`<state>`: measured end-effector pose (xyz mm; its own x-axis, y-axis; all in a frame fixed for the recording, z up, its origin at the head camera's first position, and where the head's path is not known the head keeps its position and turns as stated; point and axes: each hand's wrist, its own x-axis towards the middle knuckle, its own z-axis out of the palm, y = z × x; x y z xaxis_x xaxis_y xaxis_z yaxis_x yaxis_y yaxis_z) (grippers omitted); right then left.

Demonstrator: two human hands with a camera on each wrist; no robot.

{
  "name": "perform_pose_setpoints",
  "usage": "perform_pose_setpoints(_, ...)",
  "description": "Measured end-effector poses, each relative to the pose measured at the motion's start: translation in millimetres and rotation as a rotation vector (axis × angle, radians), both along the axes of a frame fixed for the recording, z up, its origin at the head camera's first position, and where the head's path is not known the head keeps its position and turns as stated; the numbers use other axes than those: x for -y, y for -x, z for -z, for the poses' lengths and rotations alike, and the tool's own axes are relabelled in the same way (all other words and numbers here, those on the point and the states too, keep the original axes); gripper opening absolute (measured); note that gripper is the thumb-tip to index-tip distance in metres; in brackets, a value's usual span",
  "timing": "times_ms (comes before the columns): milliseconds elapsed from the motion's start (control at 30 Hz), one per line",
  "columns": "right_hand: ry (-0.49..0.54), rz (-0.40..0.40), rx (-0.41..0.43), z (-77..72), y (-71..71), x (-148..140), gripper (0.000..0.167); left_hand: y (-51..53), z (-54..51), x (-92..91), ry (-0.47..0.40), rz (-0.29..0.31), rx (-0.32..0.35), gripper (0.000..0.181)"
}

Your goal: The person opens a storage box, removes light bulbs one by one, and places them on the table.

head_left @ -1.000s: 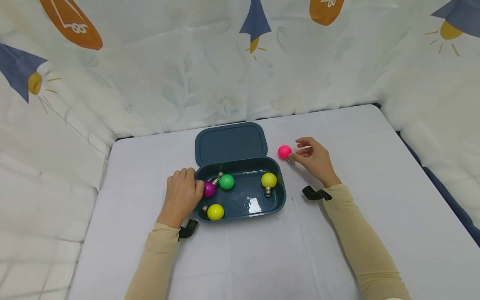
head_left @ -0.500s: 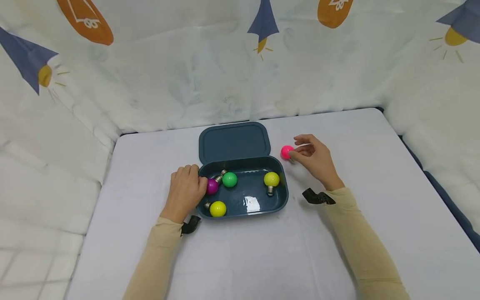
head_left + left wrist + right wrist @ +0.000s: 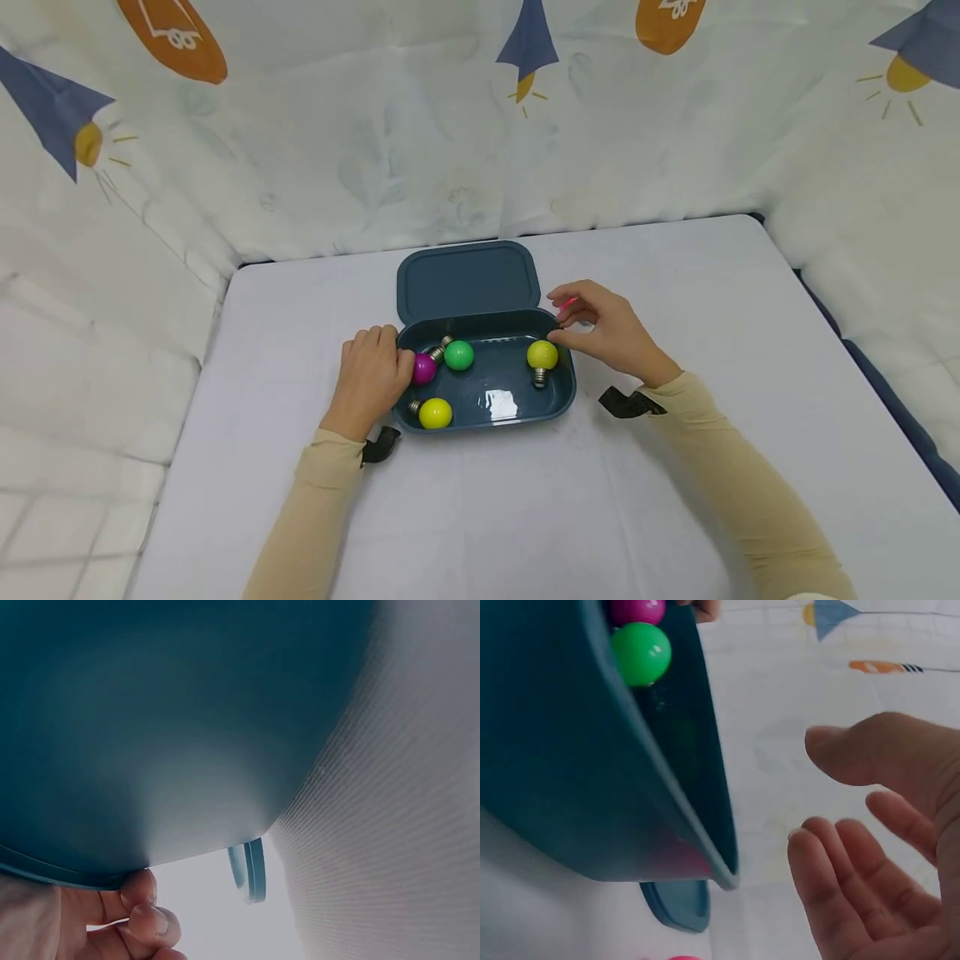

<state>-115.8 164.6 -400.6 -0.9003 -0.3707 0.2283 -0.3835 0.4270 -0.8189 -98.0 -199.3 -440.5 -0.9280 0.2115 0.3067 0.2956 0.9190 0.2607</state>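
Note:
My left hand (image 3: pixel 367 379) grips the left rim of a dark blue-grey box (image 3: pixel 480 385), its thumb over the edge. Inside the box lie a purple bulb (image 3: pixel 423 369), a green bulb (image 3: pixel 459 356), a yellow bulb (image 3: pixel 435 413) at the front left and another yellow bulb (image 3: pixel 542 355) at the right. My right hand (image 3: pixel 615 333) is beside the box's back right corner, fingers and thumb apart, holding nothing in the right wrist view. Beyond it a pink bulb (image 3: pixel 568 305) is mostly hidden by the fingers; its edge shows at the bottom of the right wrist view.
The matching lid (image 3: pixel 468 282) lies flat on the white-covered table (image 3: pixel 525 517), right behind the box. A white patterned cloth (image 3: pixel 420 150) hangs along the table's back edge. Each wrist carries a black camera mount (image 3: pixel 630 403).
My right hand has let go of the pink bulb and moved left to the box's right end. The pink bulb stays on the table. My left hand keeps its grip on the rim.

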Motion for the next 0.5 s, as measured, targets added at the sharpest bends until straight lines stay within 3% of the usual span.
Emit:
perform_pose_setpoints(167,-0.018,-0.134,0.016,1.4,2.0,7,0.054,0.2,-0.6,0.5,-0.004,-0.007,0.033,0.019)
perform_pose_setpoints(500,-0.120,-0.344,0.160,-6.6,22.8,13,0.051,0.5,-1.3,0.7,-0.002,-0.005,0.035,0.020)
